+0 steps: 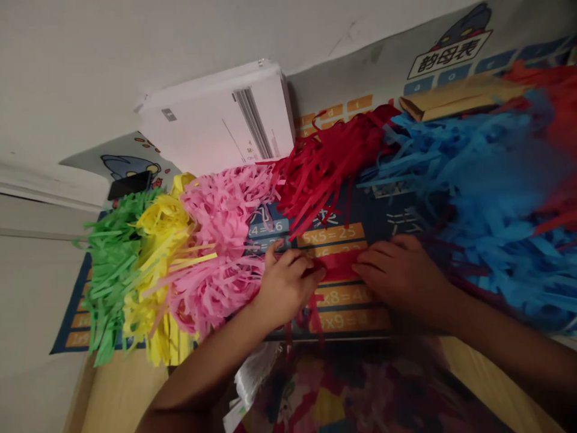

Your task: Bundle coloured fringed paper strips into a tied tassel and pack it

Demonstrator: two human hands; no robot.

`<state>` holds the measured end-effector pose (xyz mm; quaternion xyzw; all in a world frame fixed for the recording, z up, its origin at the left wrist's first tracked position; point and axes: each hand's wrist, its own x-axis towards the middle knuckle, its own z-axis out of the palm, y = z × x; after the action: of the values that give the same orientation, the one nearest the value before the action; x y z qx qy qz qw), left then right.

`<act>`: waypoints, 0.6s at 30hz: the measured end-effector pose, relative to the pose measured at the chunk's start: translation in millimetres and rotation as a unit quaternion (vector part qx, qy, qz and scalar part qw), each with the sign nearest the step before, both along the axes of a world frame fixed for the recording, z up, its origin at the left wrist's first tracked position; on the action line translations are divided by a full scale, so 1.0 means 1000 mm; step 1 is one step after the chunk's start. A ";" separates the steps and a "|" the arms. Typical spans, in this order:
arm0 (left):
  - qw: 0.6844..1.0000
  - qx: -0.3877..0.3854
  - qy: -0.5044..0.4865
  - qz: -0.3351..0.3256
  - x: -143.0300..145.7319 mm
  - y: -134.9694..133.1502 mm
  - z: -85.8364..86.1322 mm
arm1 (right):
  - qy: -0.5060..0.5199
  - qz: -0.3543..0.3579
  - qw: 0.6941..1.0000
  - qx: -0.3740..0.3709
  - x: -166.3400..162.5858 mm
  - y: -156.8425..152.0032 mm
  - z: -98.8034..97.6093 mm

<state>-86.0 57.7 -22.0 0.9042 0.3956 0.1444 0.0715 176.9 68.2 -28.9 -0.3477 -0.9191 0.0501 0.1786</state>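
A flat red paper strip (339, 265) stretches between my hands, low over a blue mat (282, 213) printed with multiplication sums. My left hand (291, 287) pinches its left end, with the forefinger side raised and thin red shreds dangling below. At the other end my right hand (401, 272) has its fingers closed on the strip, slightly blurred. Pink shredded paper (225, 234) lies just left of my left hand. Behind the strip is a heap of dark red shredded paper (331, 162). Blue shredded paper (491, 174) spreads to the right of my right hand.
Yellow shreds (166, 234) and green shreds (115, 264) lie at the far left. A white package with a barcode (216, 120) leans on the wall. A brown paper piece (464, 99) and brighter red shreds (561, 120) are at the back right. A dark flat object (129, 185) sits back left.
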 end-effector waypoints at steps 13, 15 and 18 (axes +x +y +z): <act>0.997 -0.036 -0.070 0.022 0.000 -0.003 -0.004 | 0.013 -0.056 0.995 -0.084 0.022 -0.002 -0.011; 0.991 -0.085 -0.083 0.054 0.001 0.000 -0.002 | -0.004 -0.074 0.988 -0.136 0.020 0.003 -0.009; 0.986 -0.112 -0.076 0.095 0.005 0.001 0.000 | -0.019 -0.102 0.981 -0.162 0.016 0.009 -0.008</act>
<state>-81.4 59.2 -22.4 0.8350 0.4871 0.1735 0.1883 192.7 77.1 -36.8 -0.4650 -0.8617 0.1728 0.1068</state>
